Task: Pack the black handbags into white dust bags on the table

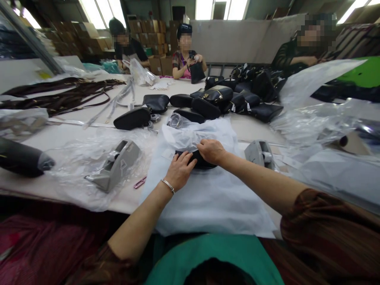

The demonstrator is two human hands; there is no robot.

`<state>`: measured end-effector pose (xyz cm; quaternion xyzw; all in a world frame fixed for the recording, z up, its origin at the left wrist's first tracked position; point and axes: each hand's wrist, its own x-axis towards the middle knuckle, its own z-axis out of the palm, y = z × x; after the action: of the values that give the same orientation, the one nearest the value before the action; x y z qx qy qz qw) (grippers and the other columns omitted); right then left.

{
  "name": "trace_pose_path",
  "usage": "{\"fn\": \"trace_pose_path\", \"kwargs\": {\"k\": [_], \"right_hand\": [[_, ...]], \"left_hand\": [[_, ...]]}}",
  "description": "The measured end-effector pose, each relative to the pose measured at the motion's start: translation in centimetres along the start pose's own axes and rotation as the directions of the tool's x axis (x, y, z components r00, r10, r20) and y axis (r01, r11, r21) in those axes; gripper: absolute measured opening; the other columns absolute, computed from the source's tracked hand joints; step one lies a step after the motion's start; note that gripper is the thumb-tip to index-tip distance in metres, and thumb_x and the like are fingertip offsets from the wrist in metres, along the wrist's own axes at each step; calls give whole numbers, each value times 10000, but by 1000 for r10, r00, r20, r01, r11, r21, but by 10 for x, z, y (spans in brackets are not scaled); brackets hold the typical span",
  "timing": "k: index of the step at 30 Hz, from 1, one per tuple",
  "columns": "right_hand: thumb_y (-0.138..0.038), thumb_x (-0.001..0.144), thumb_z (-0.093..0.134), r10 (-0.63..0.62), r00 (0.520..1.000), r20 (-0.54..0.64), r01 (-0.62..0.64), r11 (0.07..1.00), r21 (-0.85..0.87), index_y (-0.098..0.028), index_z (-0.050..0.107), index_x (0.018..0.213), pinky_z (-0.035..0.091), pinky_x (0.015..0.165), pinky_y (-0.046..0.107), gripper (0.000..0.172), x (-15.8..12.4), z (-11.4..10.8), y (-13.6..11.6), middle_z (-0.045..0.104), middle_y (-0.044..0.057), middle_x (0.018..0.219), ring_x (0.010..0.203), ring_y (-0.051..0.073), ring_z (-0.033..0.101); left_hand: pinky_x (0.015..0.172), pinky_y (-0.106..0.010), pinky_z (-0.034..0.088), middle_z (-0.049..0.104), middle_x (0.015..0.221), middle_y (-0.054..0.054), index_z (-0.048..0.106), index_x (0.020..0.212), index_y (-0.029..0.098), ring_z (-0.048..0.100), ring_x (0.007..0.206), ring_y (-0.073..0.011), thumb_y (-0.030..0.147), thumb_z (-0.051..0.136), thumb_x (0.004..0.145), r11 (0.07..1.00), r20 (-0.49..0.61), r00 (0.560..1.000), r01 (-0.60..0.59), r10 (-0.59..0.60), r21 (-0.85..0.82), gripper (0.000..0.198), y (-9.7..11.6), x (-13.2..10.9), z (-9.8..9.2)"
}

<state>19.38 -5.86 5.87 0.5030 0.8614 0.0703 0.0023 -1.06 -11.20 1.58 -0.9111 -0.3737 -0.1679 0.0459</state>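
Observation:
A black bag (204,163) lies on white wrapping paper (208,206) at the table's front edge, partly hidden under my hands. My left hand (179,171) rests on the bag's left part with its fingers spread. At the bag's far edge, my right hand (211,151) has its fingers curled together on a fold of the thin white paper, which bunches up behind the bag. A small white tag (168,154) sits left of the bag. Just beyond it, a coiled wrapped strap (175,120) lies on the paper.
Grey tape dispensers stand left (118,166) and right (259,154) of the paper. A pink snipper (140,182) lies nearby. Black bags (216,95) pile up behind, brown straps (59,95) at far left, clear plastic (323,122) at right. Three people sit across the table.

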Motion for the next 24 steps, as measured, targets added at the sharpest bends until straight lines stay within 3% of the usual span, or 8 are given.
{"fn": "trace_pose_path", "kwargs": {"k": [3, 7, 11, 17, 24], "right_hand": [[-288, 1000, 416, 33, 999, 0, -33, 999, 40, -138, 740, 1082, 440, 789, 343, 366, 2, -3, 3, 705, 170, 1096, 956, 281, 661], [-328, 998, 428, 62, 998, 3, -62, 995, 79, -149, 755, 1082, 458, 811, 339, 383, 3, -3, 6, 716, 163, 1128, 990, 282, 675], [-325, 989, 428, 69, 998, -11, -68, 994, 84, -140, 763, 1060, 467, 806, 334, 390, 2, -2, 7, 723, 165, 1125, 980, 278, 684], [-304, 981, 432, 80, 997, 9, -80, 993, 83, -140, 766, 1081, 479, 814, 315, 386, 2, -8, 6, 727, 162, 1138, 994, 267, 689], [-286, 980, 424, 80, 996, 31, -82, 993, 85, -135, 768, 1061, 484, 819, 314, 385, 0, -13, 5, 726, 167, 1136, 995, 263, 688]], "left_hand": [[1095, -556, 386, 567, 1431, -169, 651, 1312, 208, 472, 1368, -345, 139, 551, 920, 999, -87, 995, 50, -48, 19, 410, 1, -1, 8], [984, -471, 472, 649, 1243, -165, 682, 1245, 180, 571, 1192, -315, 192, 546, 948, 991, -186, 974, 130, -125, 14, 327, 13, -11, 10], [1038, -489, 438, 659, 1262, -157, 683, 1253, 203, 554, 1259, -316, 179, 511, 979, 997, -209, 976, 64, -54, 41, 324, 19, -15, 23], [1098, -583, 372, 600, 1418, -166, 618, 1372, 240, 489, 1379, -333, 138, 386, 1019, 991, -66, 995, -61, 69, 118, 435, 9, 11, 33], [963, -769, 365, 419, 1588, -171, 461, 1506, 384, 395, 1419, -441, 190, 357, 1029, 973, 25, 999, 16, -23, 232, 526, 18, 28, 33]]}}
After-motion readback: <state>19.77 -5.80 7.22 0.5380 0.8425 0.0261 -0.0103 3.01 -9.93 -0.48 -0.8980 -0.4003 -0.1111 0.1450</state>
